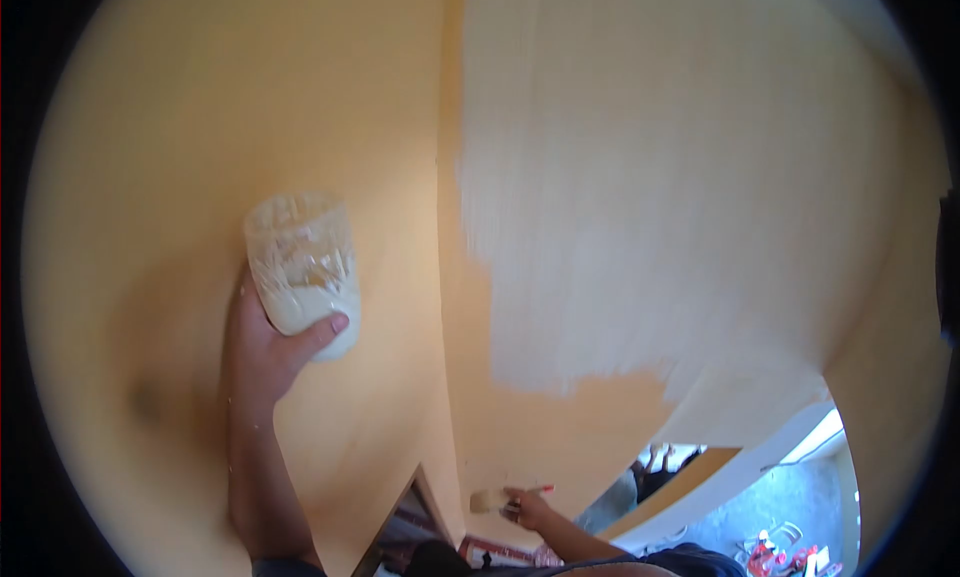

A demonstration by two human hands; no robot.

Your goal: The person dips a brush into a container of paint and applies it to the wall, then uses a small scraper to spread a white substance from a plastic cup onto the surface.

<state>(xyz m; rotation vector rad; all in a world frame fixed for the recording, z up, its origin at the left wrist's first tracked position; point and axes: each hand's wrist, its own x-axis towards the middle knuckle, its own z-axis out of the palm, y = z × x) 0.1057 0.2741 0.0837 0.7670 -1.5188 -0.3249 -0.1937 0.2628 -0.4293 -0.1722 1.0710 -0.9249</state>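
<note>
Gripping the clear cup at centre-left, it's the left hand! Lower centre, the right hand clasps the brush sideways, well below the cup.

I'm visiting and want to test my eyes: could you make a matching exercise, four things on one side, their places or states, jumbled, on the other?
Things:
1. Left hand
2. Right hand
3. Clear container
4. Pale coated patch

Places or states:
A. Spread over the wall right of the corner
B. Low in the view, gripping a paintbrush
C. Smeared inside, with pale paint in its bottom
D. Left of the corner, thumb extended

Pairs: 1-D, 2-B, 3-C, 4-A
</note>
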